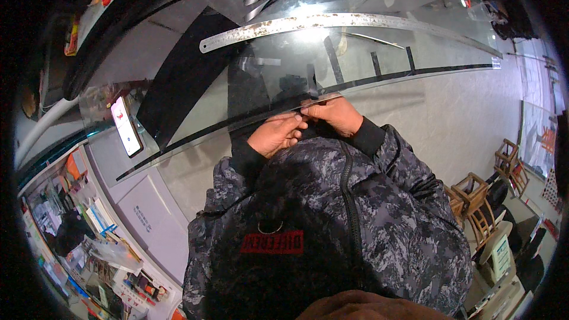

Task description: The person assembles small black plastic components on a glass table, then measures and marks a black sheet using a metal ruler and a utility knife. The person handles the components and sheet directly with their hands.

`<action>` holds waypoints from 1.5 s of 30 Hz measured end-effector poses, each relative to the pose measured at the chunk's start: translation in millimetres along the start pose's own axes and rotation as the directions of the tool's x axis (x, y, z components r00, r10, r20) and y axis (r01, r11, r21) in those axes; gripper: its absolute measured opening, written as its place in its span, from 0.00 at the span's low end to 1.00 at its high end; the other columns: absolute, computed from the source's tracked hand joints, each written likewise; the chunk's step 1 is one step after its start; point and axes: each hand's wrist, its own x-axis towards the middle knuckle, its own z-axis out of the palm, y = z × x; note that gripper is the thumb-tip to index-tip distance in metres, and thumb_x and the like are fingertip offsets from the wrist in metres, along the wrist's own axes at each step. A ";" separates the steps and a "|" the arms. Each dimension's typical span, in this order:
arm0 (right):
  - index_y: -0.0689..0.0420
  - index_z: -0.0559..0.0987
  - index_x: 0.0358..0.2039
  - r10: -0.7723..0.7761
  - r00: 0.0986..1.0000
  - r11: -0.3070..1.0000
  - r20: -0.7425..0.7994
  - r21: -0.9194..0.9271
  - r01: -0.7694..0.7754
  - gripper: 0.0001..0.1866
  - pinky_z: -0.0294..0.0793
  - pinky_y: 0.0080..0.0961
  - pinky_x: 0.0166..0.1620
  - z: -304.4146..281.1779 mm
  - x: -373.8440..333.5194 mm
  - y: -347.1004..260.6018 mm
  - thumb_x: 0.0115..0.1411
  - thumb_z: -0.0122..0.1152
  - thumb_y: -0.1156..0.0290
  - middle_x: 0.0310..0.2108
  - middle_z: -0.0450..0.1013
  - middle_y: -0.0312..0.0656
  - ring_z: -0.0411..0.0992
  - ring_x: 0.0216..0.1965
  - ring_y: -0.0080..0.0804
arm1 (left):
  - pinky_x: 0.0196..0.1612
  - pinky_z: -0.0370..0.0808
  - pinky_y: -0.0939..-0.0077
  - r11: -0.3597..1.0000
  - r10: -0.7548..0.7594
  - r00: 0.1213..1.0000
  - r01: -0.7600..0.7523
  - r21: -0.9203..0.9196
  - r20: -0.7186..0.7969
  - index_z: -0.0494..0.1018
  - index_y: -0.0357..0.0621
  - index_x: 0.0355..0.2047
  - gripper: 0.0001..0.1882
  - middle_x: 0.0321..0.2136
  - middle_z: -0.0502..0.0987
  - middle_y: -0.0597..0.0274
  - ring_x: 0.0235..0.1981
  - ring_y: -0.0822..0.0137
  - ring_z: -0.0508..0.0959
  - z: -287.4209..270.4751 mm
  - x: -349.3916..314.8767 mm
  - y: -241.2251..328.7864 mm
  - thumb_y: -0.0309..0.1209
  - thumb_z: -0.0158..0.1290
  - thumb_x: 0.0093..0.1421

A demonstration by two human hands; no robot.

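My left hand (275,134) and my right hand (339,115) meet at the near edge of a glass tabletop (367,86), close to my chest. The fingers of both are pinched together, almost touching each other. Whatever sits between the fingertips is too small and dark to make out. A long, thin black strip (435,70) runs along the glass edge beside my fingers. Left of the hands, a large black sheet (186,77) lies slanted on the glass. Across the glass beyond them stretches a long, worn metal ruler (355,21).
A lit phone (126,127) lies at the left by the black sheet. Short dark strips (333,62) and a thin pointed tool (376,40) are on the glass. Cluttered shelves (89,219) fill the lower left; wooden stools (471,192) stand at the right.
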 end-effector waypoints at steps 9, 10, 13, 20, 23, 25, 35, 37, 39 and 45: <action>0.55 0.85 0.47 -0.017 0.998 0.962 0.052 0.272 0.002 0.09 0.74 0.22 0.38 0.1 13.7 -8.8 0.70 0.75 0.68 0.36 0.80 0.33 0.76 0.34 0.22 | 0.46 0.80 0.79 0.839 0.527 0.827 -0.470 0.275 -0.196 0.80 0.42 0.64 0.20 0.43 0.84 0.65 0.43 0.74 0.82 13.3 7.9 22.7 0.41 0.58 0.81; 0.55 0.85 0.47 -0.065 0.995 0.954 0.077 0.299 0.039 0.09 0.74 0.22 0.38 0.8 15.7 -9.9 0.70 0.74 0.68 0.36 0.80 0.32 0.75 0.34 0.21 | 0.45 0.79 0.80 0.846 0.522 0.825 -0.468 0.256 -0.216 0.80 0.41 0.63 0.21 0.43 0.84 0.65 0.43 0.75 0.81 13.2 11.8 26.8 0.43 0.59 0.80; 0.52 0.87 0.46 -0.006 1.000 0.970 -0.012 0.245 0.009 0.07 0.67 0.18 0.35 5.7 23.1 -9.9 0.72 0.72 0.65 0.34 0.79 0.27 0.72 0.34 0.15 | 0.44 0.78 0.81 0.859 0.507 0.835 -0.468 0.208 -0.212 0.81 0.39 0.61 0.26 0.42 0.84 0.65 0.40 0.75 0.81 11.1 23.1 38.1 0.49 0.61 0.77; 0.52 0.87 0.42 -0.128 0.992 0.950 0.012 0.289 0.119 0.04 0.74 0.19 0.41 8.5 24.8 -15.7 0.70 0.74 0.68 0.38 0.82 0.28 0.77 0.38 0.18 | 0.36 0.75 0.86 0.907 0.420 0.903 -0.421 0.001 -0.088 0.82 0.38 0.57 0.28 0.35 0.80 0.71 0.34 0.80 0.78 2.3 22.6 53.7 0.52 0.65 0.74; 0.54 0.86 0.44 -0.151 0.988 0.935 -0.005 0.324 0.145 0.08 0.75 0.20 0.44 9.9 26.3 -17.6 0.69 0.77 0.67 0.39 0.81 0.29 0.77 0.41 0.20 | 0.29 0.72 0.89 0.916 0.395 0.917 -0.398 -0.052 -0.061 0.80 0.42 0.55 0.24 0.33 0.79 0.74 0.28 0.83 0.75 3.9 22.0 59.1 0.51 0.62 0.76; 0.54 0.86 0.43 -0.178 0.984 0.935 -0.005 0.310 0.170 0.08 0.75 0.21 0.45 9.4 27.1 -18.1 0.68 0.77 0.67 0.40 0.80 0.29 0.77 0.42 0.21 | 0.26 0.70 0.89 0.919 0.391 0.919 -0.393 -0.038 -0.058 0.79 0.45 0.52 0.21 0.31 0.78 0.75 0.26 0.84 0.74 5.4 20.8 61.5 0.51 0.61 0.77; 0.53 0.82 0.40 -0.137 0.990 0.944 0.019 0.307 0.124 0.10 0.72 0.22 0.41 9.6 22.8 -24.4 0.69 0.78 0.67 0.36 0.75 0.27 0.73 0.38 0.19 | 0.22 0.68 0.89 0.920 0.390 0.920 -0.391 -0.016 -0.044 0.76 0.52 0.42 0.14 0.28 0.78 0.75 0.22 0.85 0.72 8.8 19.1 69.7 0.46 0.60 0.79; 0.53 0.82 0.41 -0.148 0.989 0.942 0.020 0.307 0.135 0.10 0.71 0.22 0.40 10.7 23.1 -25.2 0.69 0.78 0.67 0.35 0.75 0.27 0.73 0.37 0.18 | 0.22 0.68 0.89 0.919 0.393 0.919 -0.394 -0.014 -0.046 0.75 0.52 0.41 0.15 0.28 0.77 0.75 0.21 0.85 0.72 9.3 19.7 70.0 0.47 0.59 0.79; 0.53 0.82 0.41 -0.151 0.988 0.936 0.024 0.324 0.135 0.10 0.71 0.22 0.40 11.2 22.8 -25.1 0.69 0.78 0.67 0.35 0.75 0.26 0.73 0.37 0.18 | 0.21 0.68 0.88 0.913 0.407 0.913 -0.408 -0.011 -0.035 0.75 0.52 0.41 0.16 0.28 0.77 0.75 0.21 0.84 0.71 10.7 20.9 70.0 0.49 0.58 0.79; 0.54 0.83 0.41 -0.163 0.987 0.930 0.019 0.337 0.147 0.10 0.72 0.22 0.43 10.0 26.0 -19.8 0.68 0.79 0.67 0.36 0.76 0.28 0.74 0.39 0.21 | 0.25 0.70 0.89 0.903 0.428 0.902 -0.424 0.074 -0.057 0.75 0.49 0.43 0.20 0.33 0.78 0.73 0.25 0.83 0.73 11.5 14.0 72.5 0.52 0.54 0.81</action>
